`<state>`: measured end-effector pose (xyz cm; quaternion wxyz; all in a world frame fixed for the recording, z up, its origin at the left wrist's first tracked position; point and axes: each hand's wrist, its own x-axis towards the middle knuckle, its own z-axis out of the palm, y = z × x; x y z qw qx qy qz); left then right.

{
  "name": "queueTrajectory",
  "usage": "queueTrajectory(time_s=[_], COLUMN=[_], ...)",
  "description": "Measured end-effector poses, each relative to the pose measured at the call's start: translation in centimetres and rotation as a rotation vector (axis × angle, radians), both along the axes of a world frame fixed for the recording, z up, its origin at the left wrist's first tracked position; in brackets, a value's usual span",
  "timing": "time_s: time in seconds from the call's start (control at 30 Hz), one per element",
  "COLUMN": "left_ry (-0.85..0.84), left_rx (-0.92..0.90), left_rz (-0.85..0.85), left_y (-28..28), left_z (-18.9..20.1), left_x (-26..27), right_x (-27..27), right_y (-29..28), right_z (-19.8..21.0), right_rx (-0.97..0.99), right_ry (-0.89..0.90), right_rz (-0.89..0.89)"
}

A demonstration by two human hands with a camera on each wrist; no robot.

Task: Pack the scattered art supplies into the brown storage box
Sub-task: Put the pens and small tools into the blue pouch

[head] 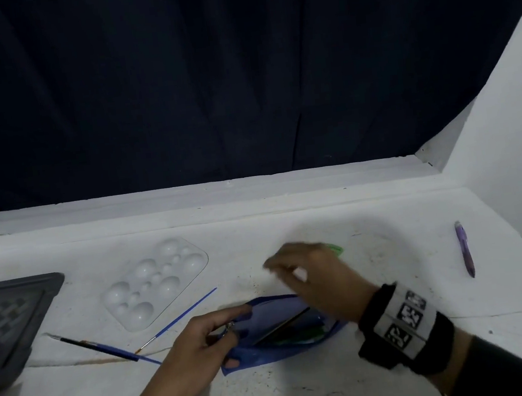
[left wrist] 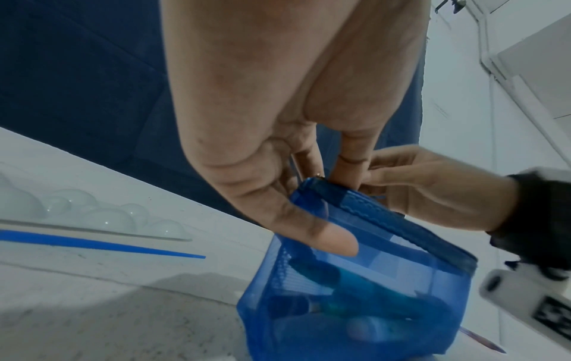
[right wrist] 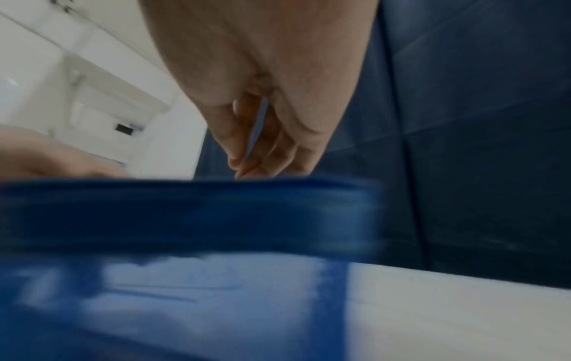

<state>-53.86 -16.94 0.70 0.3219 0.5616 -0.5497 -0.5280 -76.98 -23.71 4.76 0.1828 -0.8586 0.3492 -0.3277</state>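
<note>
A blue see-through zip pouch (head: 271, 356) lies on the white table (head: 376, 282), its mouth gaping, with dark and green items inside. My left hand (head: 204, 341) pinches its left end by the metal zipper pull; the left wrist view shows the thumb (left wrist: 324, 239) pressed on the pouch wall (left wrist: 355, 293). My right hand (head: 314, 276) hovers blurred just above and beyond the pouch, fingers curled. A pale sliver shows between its fingers (right wrist: 262, 146); whether it holds anything is unclear. No brown box is in view.
A clear paint palette (head: 157, 281) sits left of centre. A thin blue brush (head: 185, 314) and a dark-handled brush (head: 101, 348) lie near it. A green item (head: 335, 249) peeks from behind my right hand. A purple pen (head: 465, 249) lies far right, a grey tray (head: 10, 321) far left.
</note>
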Motion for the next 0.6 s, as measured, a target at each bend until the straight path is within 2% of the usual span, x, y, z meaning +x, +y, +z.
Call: queueTrajectory(time_s=[0.07,0.1,0.2,0.27,0.33,0.5,0.6], left_ry=[0.006,0.010,0.023,0.031,0.037,0.030,0.024], left_rx=[0.007,0.008,0.008,0.014,0.014,-0.001,-0.012], left_rz=[0.020,0.027,0.029,0.039,0.044,0.033,0.026], left_y=[0.1,0.2,0.4,0.7,0.9,1.6,2.1], left_z=[0.1,0.1,0.2,0.2,0.2,0.3,0.4], left_x=[0.4,0.6,1.0,1.0,0.9,0.7,0.5], right_x=[-1.9,-3.0,-5.6,-6.8,-7.7,-9.2,-8.9], right_y=[-2.7,-4.0,-6.4,-6.8,-6.8,-6.7,-6.5], right_z=[-0.4,-1.0,-3.9,-5.9,-7.0,-7.4,-6.9], right_rx=[-0.035,0.004,0.268,0.384,0.447,0.159,0.327], right_ry=[0.028,0.102,0.568,0.782,0.796,0.730,0.690], right_rz=[-0.158,-0.204,-0.212,-0.182,-0.203,-0.312,-0.323])
